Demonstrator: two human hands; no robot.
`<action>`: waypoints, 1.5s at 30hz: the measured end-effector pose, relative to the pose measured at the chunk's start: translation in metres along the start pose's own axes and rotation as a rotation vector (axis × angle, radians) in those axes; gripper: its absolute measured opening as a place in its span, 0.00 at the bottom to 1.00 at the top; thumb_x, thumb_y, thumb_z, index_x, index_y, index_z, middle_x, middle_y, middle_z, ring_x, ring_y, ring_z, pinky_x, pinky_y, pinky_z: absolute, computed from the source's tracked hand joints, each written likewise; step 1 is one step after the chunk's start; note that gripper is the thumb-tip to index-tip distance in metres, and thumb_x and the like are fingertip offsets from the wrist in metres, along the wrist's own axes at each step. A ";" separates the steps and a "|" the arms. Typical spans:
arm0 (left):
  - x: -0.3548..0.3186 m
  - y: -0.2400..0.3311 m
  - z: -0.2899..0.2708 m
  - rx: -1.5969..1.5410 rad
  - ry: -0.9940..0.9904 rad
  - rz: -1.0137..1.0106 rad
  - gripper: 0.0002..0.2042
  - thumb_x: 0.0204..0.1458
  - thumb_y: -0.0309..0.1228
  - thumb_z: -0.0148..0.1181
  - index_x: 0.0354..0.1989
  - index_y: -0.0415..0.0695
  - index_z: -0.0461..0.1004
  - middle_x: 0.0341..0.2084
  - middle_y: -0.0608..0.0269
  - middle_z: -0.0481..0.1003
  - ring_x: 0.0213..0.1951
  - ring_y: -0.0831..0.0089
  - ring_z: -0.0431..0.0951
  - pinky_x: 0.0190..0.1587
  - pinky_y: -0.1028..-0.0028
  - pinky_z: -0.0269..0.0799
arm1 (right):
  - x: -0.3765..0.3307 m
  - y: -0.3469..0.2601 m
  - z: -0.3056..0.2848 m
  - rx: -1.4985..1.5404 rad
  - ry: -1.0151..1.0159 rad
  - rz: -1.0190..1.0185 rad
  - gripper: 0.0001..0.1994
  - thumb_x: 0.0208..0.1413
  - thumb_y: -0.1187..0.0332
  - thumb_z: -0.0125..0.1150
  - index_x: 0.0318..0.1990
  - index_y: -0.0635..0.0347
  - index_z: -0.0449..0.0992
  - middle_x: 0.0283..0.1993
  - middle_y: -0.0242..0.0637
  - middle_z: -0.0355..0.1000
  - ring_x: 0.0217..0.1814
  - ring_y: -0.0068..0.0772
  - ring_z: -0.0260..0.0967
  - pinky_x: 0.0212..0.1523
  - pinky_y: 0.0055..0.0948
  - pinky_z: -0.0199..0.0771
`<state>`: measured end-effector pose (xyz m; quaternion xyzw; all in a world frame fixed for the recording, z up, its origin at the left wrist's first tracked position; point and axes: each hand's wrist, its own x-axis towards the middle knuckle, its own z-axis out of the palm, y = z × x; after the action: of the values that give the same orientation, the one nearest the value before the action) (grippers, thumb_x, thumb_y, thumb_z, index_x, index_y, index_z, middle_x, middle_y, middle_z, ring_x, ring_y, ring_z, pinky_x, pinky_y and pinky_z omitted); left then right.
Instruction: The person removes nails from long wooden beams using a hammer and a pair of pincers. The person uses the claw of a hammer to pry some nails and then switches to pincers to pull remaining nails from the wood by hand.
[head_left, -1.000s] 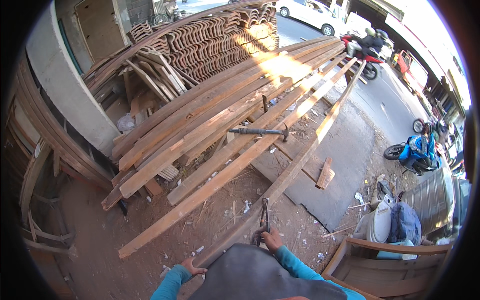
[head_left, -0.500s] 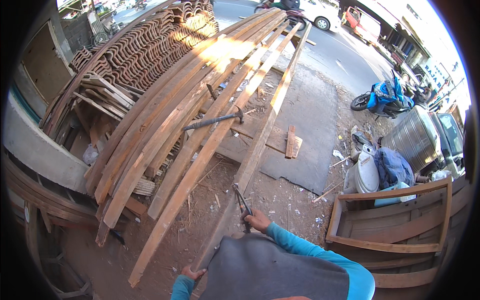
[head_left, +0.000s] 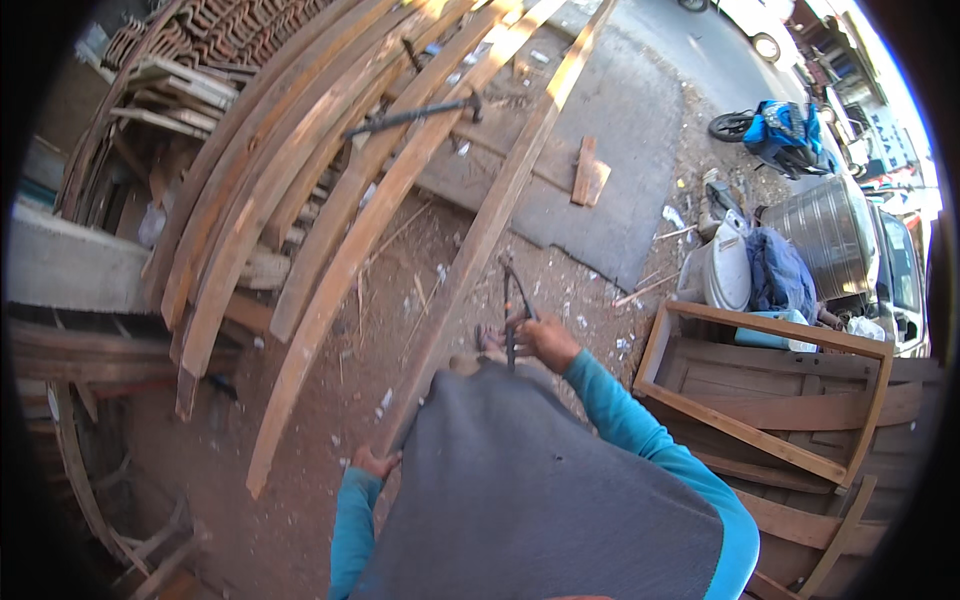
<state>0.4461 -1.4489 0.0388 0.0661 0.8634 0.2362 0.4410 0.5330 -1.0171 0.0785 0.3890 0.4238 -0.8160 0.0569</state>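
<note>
A long wooden beam [head_left: 470, 255] slants from near my body toward the road. My left hand [head_left: 375, 463] is closed around its near end. In my right hand [head_left: 548, 343] is a dark pair of pincers [head_left: 509, 290] with a bit of orange on it. The head of the pincers points away from me, just right of the beam and apart from it. A claw hammer [head_left: 410, 116] with a dark handle lies across the beams to the left. My dark shirt front hides part of the near ground.
Several more wooden beams [head_left: 345, 270] lie side by side on the left, before stacked roof tiles [head_left: 215, 40]. Short boards [head_left: 588, 178] rest at the middle. On the right are a wooden frame [head_left: 765, 395], a metal drum [head_left: 820, 235] and a blue motorbike [head_left: 775, 135].
The pincers, which touched the beam's edge, have come away to the right with my right hand. My left hand stays on the beam. The view has tipped downward.
</note>
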 end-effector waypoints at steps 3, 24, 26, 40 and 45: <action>-0.003 0.017 -0.021 -0.009 -0.154 -0.119 0.38 0.38 0.50 0.73 0.53 0.32 0.72 0.47 0.39 0.77 0.51 0.49 0.77 0.54 0.60 0.73 | -0.008 -0.017 -0.005 -0.050 -0.039 0.036 0.17 0.56 0.75 0.43 0.53 0.67 0.67 0.52 0.53 0.72 0.53 0.50 0.75 0.54 0.48 0.78; 0.013 -0.044 0.038 -0.026 0.023 0.057 0.37 0.35 0.36 0.77 0.57 0.36 0.70 0.45 0.43 0.78 0.48 0.53 0.79 0.53 0.60 0.74 | 0.009 0.001 -0.021 -0.135 -0.251 0.387 0.17 0.56 0.72 0.52 0.52 0.70 0.70 0.43 0.53 0.76 0.40 0.45 0.79 0.38 0.42 0.83; 0.017 -0.025 0.031 0.101 0.004 0.007 0.36 0.34 0.37 0.78 0.54 0.34 0.71 0.42 0.44 0.79 0.45 0.53 0.80 0.49 0.61 0.75 | 0.013 0.000 -0.033 -0.118 -0.253 0.363 0.16 0.55 0.73 0.51 0.51 0.70 0.69 0.43 0.52 0.75 0.40 0.46 0.79 0.38 0.43 0.83; 0.037 -0.087 0.034 0.019 0.007 0.148 0.33 0.34 0.40 0.76 0.51 0.36 0.74 0.42 0.41 0.79 0.46 0.49 0.80 0.50 0.60 0.75 | 0.008 0.028 -0.006 0.033 -0.216 0.566 0.13 0.61 0.64 0.50 0.44 0.64 0.69 0.32 0.38 0.68 0.30 0.31 0.70 0.32 0.35 0.78; 0.032 -0.067 0.028 -0.035 -0.050 0.118 0.32 0.37 0.38 0.75 0.51 0.34 0.73 0.42 0.42 0.79 0.45 0.51 0.80 0.50 0.60 0.75 | 0.018 0.047 -0.013 0.218 -0.342 0.581 0.13 0.62 0.66 0.50 0.51 0.51 0.57 0.27 0.33 0.65 0.23 0.25 0.66 0.22 0.30 0.70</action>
<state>0.4558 -1.4874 -0.0297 0.1147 0.8425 0.2752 0.4487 0.5480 -1.0330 0.0312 0.3549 0.1902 -0.8594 0.3152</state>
